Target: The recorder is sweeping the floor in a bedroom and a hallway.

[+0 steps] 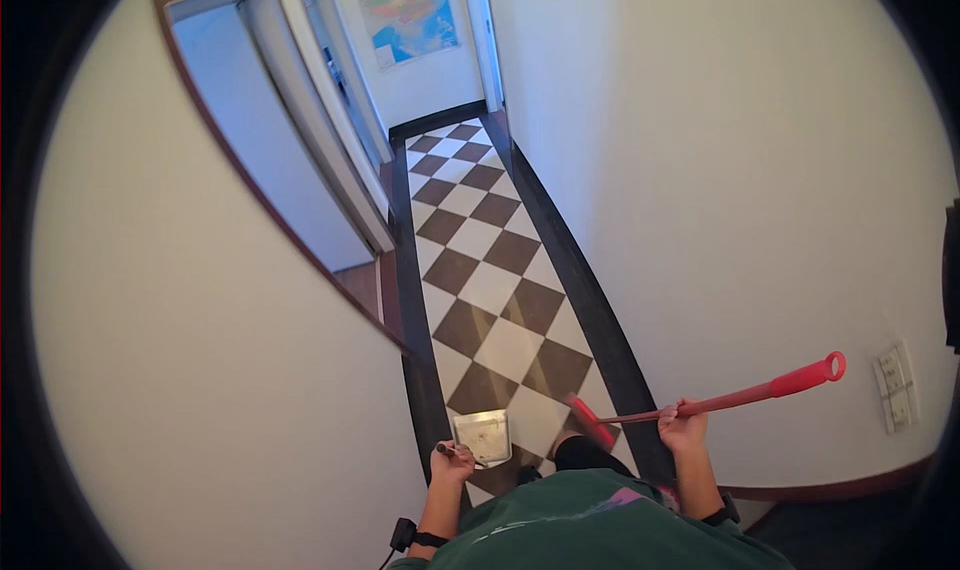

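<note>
My left hand is closed around the dark handle of a metal dustpan. The pan's pale, stained tray is just beyond that hand, over the checkered floor near the left border. In my right hand is the red shaft of a broom, fingers wrapped round it. Its handle slants up to the right and ends in a ring. The red broom head is down by my legs, to the right of the dustpan, apart from it and slightly blurred.
A narrow hallway with a brown and white checkered floor runs ahead, edged by dark borders. Doorways open on the left. A plain wall stands close on the right, with a switch panel. A map hangs at the far end.
</note>
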The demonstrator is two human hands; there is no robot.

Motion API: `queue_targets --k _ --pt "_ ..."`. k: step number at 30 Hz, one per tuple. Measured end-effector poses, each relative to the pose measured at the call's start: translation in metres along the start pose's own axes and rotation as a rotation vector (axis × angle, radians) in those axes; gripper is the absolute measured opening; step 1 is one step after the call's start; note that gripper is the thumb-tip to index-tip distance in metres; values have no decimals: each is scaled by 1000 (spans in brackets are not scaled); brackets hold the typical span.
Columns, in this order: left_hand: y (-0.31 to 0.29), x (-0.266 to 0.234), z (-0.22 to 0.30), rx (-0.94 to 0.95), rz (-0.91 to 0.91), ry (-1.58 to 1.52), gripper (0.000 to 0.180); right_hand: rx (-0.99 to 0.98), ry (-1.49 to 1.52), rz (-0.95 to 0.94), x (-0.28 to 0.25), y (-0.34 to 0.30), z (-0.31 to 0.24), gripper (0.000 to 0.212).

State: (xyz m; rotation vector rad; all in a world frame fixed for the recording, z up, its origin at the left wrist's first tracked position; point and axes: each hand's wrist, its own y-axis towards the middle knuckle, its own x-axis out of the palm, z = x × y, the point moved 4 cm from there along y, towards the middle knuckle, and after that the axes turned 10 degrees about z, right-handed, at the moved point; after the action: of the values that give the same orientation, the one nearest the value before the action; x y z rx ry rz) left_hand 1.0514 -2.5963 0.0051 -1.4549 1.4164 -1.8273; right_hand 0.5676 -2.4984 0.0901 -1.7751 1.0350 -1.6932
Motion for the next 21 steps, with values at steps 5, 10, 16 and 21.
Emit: queue_targets --k 5,10,16,21 --pt "83 116 86 52 43 -16 15 -26 37 28 113 119 29 16" --pt "131 245 162 60 51 -102 15 5 -72 81 287 235 65 20" --pt "182 408 227 38 -76 -177 13 47 -176 38 485 350 84 31" --pt "281 511 291 130 -25 -208 14 102 -268 63 597 484 105 30"
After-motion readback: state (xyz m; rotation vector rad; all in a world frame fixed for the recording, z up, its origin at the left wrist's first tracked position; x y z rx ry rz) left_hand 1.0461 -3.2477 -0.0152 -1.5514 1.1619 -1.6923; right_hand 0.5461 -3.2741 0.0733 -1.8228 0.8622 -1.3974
